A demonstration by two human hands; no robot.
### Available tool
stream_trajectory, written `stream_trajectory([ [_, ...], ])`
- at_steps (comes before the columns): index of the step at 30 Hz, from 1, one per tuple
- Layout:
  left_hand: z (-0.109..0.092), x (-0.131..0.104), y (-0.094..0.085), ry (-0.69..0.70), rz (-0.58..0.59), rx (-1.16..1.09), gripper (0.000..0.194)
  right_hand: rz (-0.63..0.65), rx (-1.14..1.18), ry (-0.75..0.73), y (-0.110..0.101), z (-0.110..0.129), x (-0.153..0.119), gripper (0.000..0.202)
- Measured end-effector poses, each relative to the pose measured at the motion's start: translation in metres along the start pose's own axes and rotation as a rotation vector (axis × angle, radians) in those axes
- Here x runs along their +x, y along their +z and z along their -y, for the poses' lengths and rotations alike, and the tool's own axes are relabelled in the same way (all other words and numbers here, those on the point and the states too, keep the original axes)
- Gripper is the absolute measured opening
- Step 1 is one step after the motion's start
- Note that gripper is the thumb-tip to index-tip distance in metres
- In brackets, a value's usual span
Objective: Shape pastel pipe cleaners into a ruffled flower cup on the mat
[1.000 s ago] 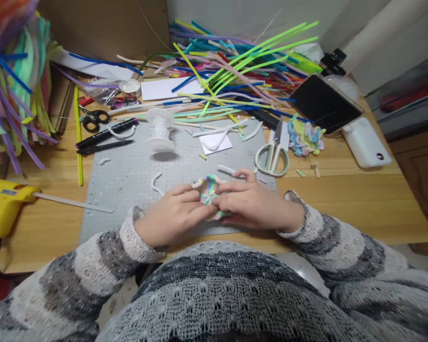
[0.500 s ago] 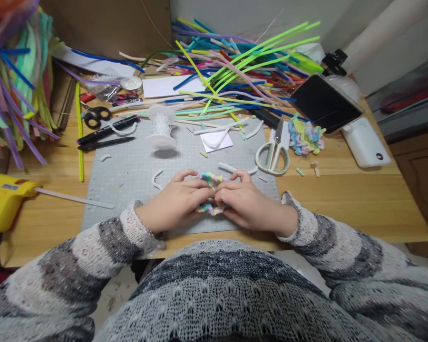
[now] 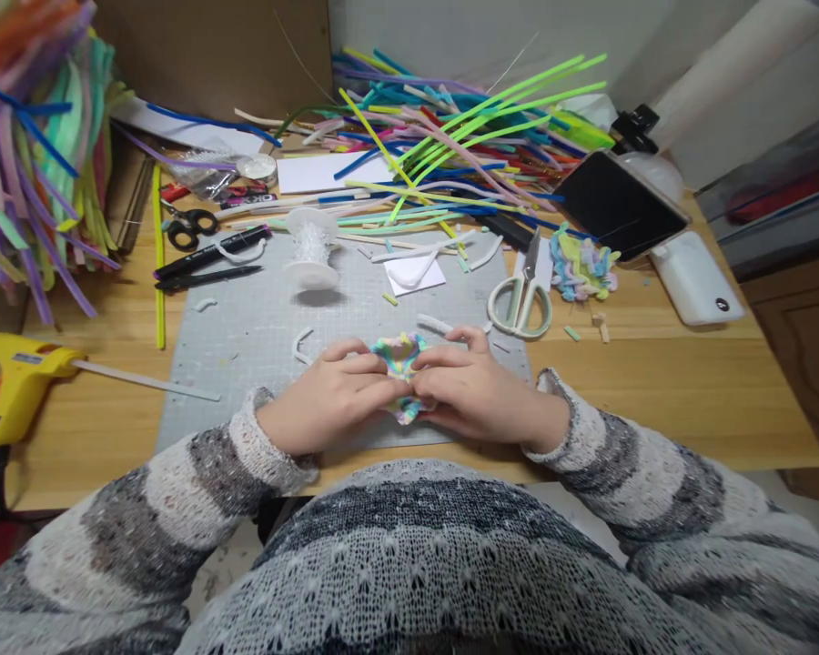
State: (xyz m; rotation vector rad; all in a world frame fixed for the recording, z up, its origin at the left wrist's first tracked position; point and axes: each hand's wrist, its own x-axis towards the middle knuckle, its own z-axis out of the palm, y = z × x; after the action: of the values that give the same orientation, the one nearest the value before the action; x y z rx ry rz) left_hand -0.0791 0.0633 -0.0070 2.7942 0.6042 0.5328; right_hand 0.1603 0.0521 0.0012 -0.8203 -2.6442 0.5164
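A small pastel fuzzy piece point(image 3: 402, 350), wavy and multicoloured, is held between both hands above the front of the grey cutting mat point(image 3: 246, 364). My left hand point(image 3: 338, 391) grips its left side with fingers closed. On its right side, my right hand point(image 3: 481, 391) pinches it, the fingertips of the two hands almost meeting in the middle. Fingers hide part of the piece. White bent stem pieces point(image 3: 302, 347) lie on the mat beyond the hands. Scissors with pale green handles point(image 3: 520, 305) rest past my right hand.
A yellow glue gun point(image 3: 20, 382) lies at the left. Behind the mat are a clear thread spool point(image 3: 311, 250), markers point(image 3: 211, 252), black scissors point(image 3: 189, 226) and piled colourful stems point(image 3: 450, 136). A pastel fuzzy cluster point(image 3: 582, 264), tablet point(image 3: 621, 207) and white case point(image 3: 697, 277) are at the right.
The pastel piece has turned slightly in my hands, showing more of its upper and lower edges. Both hands stay closed on it in nearly the same place. The view has shifted slightly.
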Motion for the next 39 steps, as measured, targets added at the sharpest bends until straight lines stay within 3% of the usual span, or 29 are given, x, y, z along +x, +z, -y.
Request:
stream_trajectory([
  [4, -0.001, 0.003, 0.001, -0.006, 0.000, -0.031, 0.015, -0.026, 0.015, 0.024, 0.005, 0.005, 0.001, 0.010],
  [11, 0.004, 0.014, 0.002, -0.067, 0.096, -0.105, 0.008, -0.045, 0.091, 0.089, 0.008, 0.008, 0.005, 0.007],
  [14, 0.006, 0.012, 0.001, -0.048, 0.058, -0.119, 0.007, 0.015, 0.119, 0.034, 0.003, -0.001, 0.005, 0.007],
  [17, 0.007, 0.007, 0.000, -0.032, 0.033, -0.093, 0.018, 0.098, 0.133, -0.061, -0.006, -0.015, 0.003, 0.010],
  [22, 0.003, 0.002, -0.002, 0.039, 0.005, 0.014, 0.015, 0.139, 0.074, -0.052, -0.013, -0.021, -0.001, 0.003],
  [27, -0.007, 0.004, -0.003, 0.080, -0.008, 0.035, 0.017, 0.036, 0.009, -0.063, -0.003, -0.006, -0.001, 0.008],
  [34, -0.007, 0.003, 0.001, -0.016, 0.021, -0.022, 0.016, -0.090, -0.003, -0.068, 0.006, 0.002, -0.004, 0.011],
  [39, -0.004, 0.008, 0.005, -0.099, 0.011, -0.098, 0.013, -0.069, 0.073, 0.041, 0.008, 0.008, 0.000, 0.011],
])
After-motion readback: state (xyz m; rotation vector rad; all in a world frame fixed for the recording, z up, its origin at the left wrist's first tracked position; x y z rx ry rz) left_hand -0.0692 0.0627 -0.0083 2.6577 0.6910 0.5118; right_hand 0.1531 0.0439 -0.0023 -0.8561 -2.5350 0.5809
